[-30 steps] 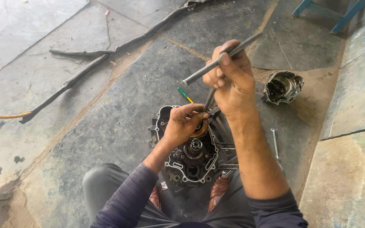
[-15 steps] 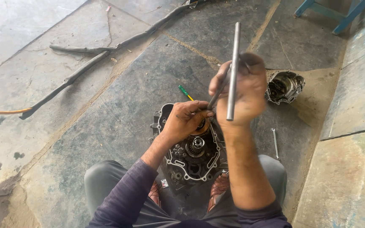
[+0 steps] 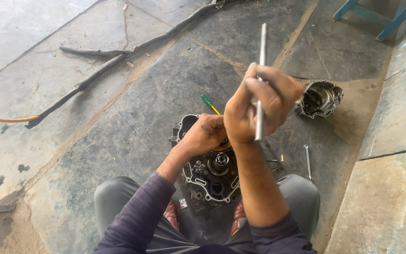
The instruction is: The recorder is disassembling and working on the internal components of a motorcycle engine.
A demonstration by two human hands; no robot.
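An open engine case [image 3: 210, 181] with gears inside lies on the stone floor between my knees. My left hand [image 3: 207, 134] rests on its upper part, fingers closed over something there that I cannot make out. My right hand [image 3: 261, 106] is raised above the case, shut on a long grey metal rod [image 3: 262, 44] that stands nearly upright, its top well above my fist. A screwdriver with a green and yellow handle [image 3: 208, 102] lies just beyond my left hand.
A separate engine cover [image 3: 320, 98] sits on the floor at right. A thin wrench [image 3: 308, 161] lies near my right knee. Long dark branches [image 3: 99, 70] stretch across the floor at upper left. Blue furniture legs [image 3: 377, 16] stand at top right.
My right hand has swung the rod from a slant to nearly upright and lifted it closer to the camera. My left hand has stayed on the case.
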